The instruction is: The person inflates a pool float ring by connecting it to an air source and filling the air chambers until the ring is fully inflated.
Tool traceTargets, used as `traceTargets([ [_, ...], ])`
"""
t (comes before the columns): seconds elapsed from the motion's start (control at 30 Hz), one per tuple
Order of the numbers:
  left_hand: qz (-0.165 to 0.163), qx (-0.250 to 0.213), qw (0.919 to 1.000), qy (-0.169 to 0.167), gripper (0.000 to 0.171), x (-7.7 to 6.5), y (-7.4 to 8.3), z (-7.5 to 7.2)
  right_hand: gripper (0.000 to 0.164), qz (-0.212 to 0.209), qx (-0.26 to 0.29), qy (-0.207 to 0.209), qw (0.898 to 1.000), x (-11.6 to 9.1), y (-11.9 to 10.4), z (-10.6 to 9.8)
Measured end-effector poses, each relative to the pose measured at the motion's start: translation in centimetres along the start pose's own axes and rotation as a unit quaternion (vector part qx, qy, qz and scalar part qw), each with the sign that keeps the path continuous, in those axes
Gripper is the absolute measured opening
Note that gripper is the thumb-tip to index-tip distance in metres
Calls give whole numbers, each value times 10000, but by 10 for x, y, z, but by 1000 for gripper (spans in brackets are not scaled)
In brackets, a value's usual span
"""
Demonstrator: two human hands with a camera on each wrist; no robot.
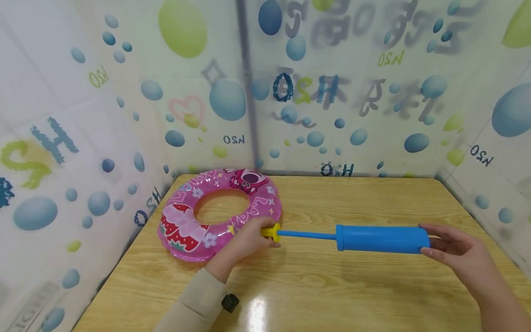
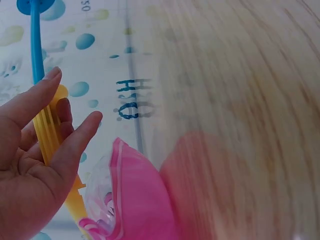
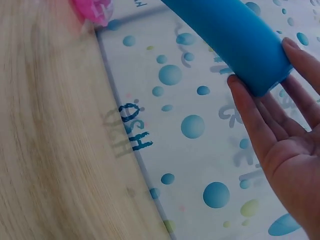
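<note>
A blue hand pump is held level above the table, its thin rod drawn out of the barrel. At the rod's left end, my left hand holds the yellow handle, which lies between the thumb and fingers in the left wrist view. My right hand grips the far end of the barrel by thumb and fingertips; its palm stands off from the end. Behind my left hand, a pink inflated swim ring with strawberry and cartoon prints rests on the table, partly covered by that hand.
The wooden table reaches back to a wall curtain printed with blue and green drops, which also stands along both sides. A small black object sits at my left sleeve.
</note>
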State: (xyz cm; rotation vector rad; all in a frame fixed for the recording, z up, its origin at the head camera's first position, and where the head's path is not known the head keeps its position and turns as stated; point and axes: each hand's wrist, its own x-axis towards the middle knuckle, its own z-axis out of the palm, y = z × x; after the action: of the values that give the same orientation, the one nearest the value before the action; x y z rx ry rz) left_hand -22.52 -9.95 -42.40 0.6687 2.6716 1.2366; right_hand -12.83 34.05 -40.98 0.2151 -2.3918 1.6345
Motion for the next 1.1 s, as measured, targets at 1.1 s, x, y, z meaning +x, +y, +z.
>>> traceTargets([
  [1.1, 214, 495, 9985, -86, 40, 6, 22, 30, 46, 667, 309, -587, 9956, 21, -19, 86],
])
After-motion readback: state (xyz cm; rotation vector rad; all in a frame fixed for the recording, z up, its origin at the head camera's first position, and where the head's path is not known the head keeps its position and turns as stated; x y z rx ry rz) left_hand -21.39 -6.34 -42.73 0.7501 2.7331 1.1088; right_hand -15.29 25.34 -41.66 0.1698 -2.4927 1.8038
